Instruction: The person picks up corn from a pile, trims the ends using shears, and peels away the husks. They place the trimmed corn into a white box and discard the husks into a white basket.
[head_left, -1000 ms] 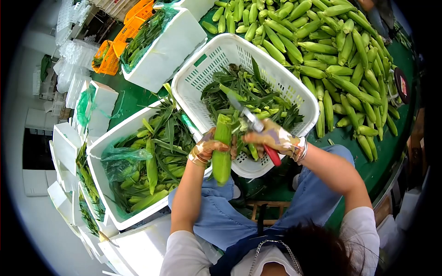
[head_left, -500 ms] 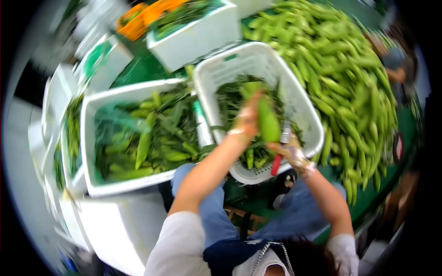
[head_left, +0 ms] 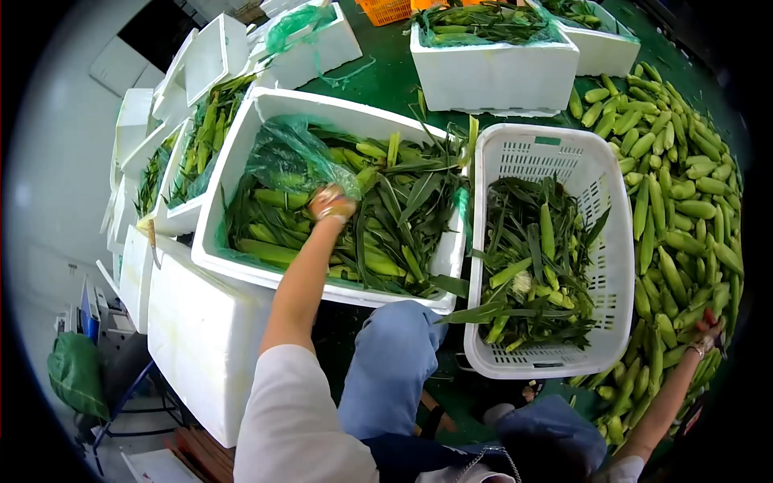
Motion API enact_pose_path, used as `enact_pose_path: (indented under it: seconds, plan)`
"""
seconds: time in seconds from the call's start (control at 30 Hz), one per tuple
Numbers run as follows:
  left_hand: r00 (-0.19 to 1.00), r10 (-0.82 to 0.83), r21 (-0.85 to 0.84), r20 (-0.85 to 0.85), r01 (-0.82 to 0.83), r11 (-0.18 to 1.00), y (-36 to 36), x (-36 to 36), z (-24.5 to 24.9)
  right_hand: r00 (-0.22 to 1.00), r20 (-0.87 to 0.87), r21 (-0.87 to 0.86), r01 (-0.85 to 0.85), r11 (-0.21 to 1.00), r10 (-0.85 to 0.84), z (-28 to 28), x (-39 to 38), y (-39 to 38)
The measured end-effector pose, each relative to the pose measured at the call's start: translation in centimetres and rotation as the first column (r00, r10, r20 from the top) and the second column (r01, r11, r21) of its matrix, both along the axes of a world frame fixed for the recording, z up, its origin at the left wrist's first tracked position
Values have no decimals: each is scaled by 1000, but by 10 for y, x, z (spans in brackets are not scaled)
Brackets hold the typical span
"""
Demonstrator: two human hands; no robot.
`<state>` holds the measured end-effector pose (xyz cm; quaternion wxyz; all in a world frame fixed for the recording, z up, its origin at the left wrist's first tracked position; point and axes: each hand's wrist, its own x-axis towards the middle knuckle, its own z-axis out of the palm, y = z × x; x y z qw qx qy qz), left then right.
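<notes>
White box point(head_left: 233, 161) holds corn point(head_left: 274, 252) (left hand point(head_left: 332, 203) inside).

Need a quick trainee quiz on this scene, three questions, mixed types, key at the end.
1. True or false: the left hand is over the foam box beside the basket.
2. Pick one. The right hand is at: (a) the basket, (b) the corn pile, (c) an orange crate.
3. Fill in: the plastic film near the left hand is ____ in colour.

Key: 1. True. 2. b. 3. Green.
</notes>
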<state>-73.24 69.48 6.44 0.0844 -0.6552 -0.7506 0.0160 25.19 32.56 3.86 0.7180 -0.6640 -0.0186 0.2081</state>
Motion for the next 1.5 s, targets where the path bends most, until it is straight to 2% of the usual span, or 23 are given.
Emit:
enact_pose_path:
  seconds: [0.07,0.13,0.17,0.2,0.23,0.27,0.3,0.33,0.47,0.53,0.6,0.67,0.77,0.87,0.97,1.0,1.07,1.13,1.27,1.37,1.4,1.47,1.5]
  plan:
    - [898,420,-368,128,-350,861,6,-45,-38,985,92,33,-146,989,143,-28,30,-24]
    - [839,509,-516,191,-355,780,5,-32,-28,978,207,166,-62,984,27,17,-156,9]
    - [767,603,-645,220,-349,680,5,-25,-18,977,132,107,-182,978,167,36,-213,16]
    - [489,589,-608,643,-141,781,7,-49,-52,944,245,29,-233,972,220,45,-268,23]
    - [202,540,-547,817,-26,837,-1,-38,-50,924,224,-9,-315,949,309,56,-315,27]
    - [-134,489,-483,862,75,872,-9,-28,-49,863,181,-43,-473,880,472,82,-367,29]
    - [-315,505,-491,804,128,862,-37,27,2,820,202,-102,-526,844,535,100,-406,32]
    - [-492,369,-288,788,236,928,-59,55,20,813,228,-90,-530,843,536,133,-456,43]
    - [-729,275,46,627,387,921,-60,155,125,527,172,-223,-802,554,832,163,-539,46]
    - [-837,295,104,461,381,919,-69,205,213,485,110,17,-874,486,868,165,-573,49]
    - [-846,140,377,514,370,849,-47,239,210,437,205,-126,-875,467,876,146,-591,44]
    - [-833,291,106,471,381,919,-30,258,188,478,250,-225,-817,530,842,147,-608,37]
    - [-847,373,-12,379,398,917,-54,269,148,590,355,-409,-600,688,725,119,-618,30]
    - [-822,468,-258,324,399,880,-79,274,97,659,352,-531,-444,722,665,107,-615,39]
    - [-729,534,-410,429,369,834,-86,281,71,570,464,-737,-176,652,678,98,-609,55]
    - [-731,535,-413,424,370,832,-89,286,69,596,377,-763,-233,602,709,98,-602,62]
    - [-628,555,-538,545,246,806,-97,293,71,542,543,-740,-53,671,642,98,-598,75]
    - [-509,603,-608,614,181,773,-102,297,68,523,630,-631,-85,771,574,86,-587,90]
    - [-607,486,-505,629,156,849,-94,299,42,614,310,-669,-402,625,726,100,-565,100]
    - [-456,473,-625,754,-276,730,-88,308,56,527,299,-728,-413,547,796,83,-557,92]
    - [-452,477,-627,754,-278,728,-89,301,60,545,255,-773,-381,507,799,75,-549,88]
    - [-380,-51,42,924,-33,999,-84,282,77,344,172,-921,-278,275,923,57,-511,68]
    - [-356,-31,31,934,-4,999,-78,277,93,364,107,-902,-357,244,925,31,-476,49]
